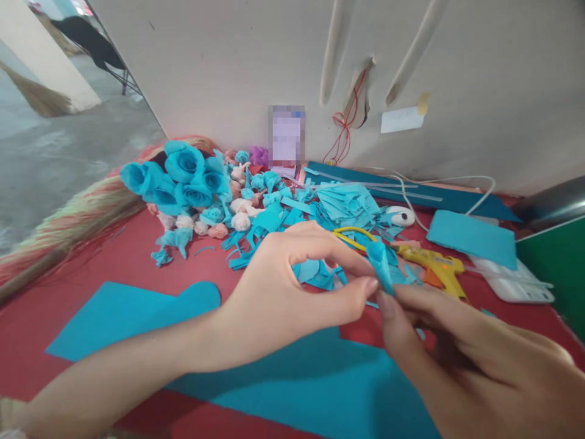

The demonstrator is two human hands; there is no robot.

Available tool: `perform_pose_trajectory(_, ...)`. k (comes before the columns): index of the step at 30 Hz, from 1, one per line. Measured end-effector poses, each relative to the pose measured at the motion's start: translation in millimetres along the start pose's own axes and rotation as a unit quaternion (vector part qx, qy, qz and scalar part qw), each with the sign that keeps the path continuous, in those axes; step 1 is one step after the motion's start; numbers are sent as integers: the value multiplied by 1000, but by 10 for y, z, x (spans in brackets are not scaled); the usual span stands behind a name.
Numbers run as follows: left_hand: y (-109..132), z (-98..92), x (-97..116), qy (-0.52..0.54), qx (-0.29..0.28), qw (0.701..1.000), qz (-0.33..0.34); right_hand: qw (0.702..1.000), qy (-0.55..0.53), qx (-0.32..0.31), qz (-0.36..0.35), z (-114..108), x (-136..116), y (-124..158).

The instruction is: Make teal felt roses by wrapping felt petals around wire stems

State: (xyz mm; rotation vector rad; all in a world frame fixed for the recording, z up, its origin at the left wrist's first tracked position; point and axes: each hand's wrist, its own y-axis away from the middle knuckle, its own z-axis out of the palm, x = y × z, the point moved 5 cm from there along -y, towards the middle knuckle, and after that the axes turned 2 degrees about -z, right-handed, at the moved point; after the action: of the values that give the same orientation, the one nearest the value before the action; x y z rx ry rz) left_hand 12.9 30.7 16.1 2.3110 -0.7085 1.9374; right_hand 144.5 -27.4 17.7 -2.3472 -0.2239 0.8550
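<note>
Rolled blue paper (381,265): raised over red table (109,259), left of yellow glue gun (436,268)
Left hand (297,274): thumb and index pinch roll's left side
Right hand (457,347): thumb and fingers pinch lower end
Blue sheet (320,384): flat, beneath hands
Blue flowers (185,161): bunched, table's far left

Blue roll (380,267), red worktop (128,259); blue flowers (194,195) at its far left corner, blue paper (274,387) toward its near edge, yellow glue gun (436,263) toward the right.
</note>
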Motion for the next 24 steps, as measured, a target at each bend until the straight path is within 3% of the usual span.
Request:
perform_pose_trajectory(4, 0, 3, -27, 3, 8, 1000, -5, 998, 26, -53, 13, 3, -18, -68)
perform_pose_trajectory(9, -13, 7, -39, 12, 9, 1000, -7, 993, -36, -112, 17, 31, -31, -118)
perform_pose_trajectory(19, 1, 14, -24, 14, 3, 1000, -12, 996, -25, -77, 33, 32, 154, -18)
perform_pose_trajectory(24, 5, 21, -4, 6, 8, 1000, 9, 995, -35, -86, 27, 18, 94, -88)
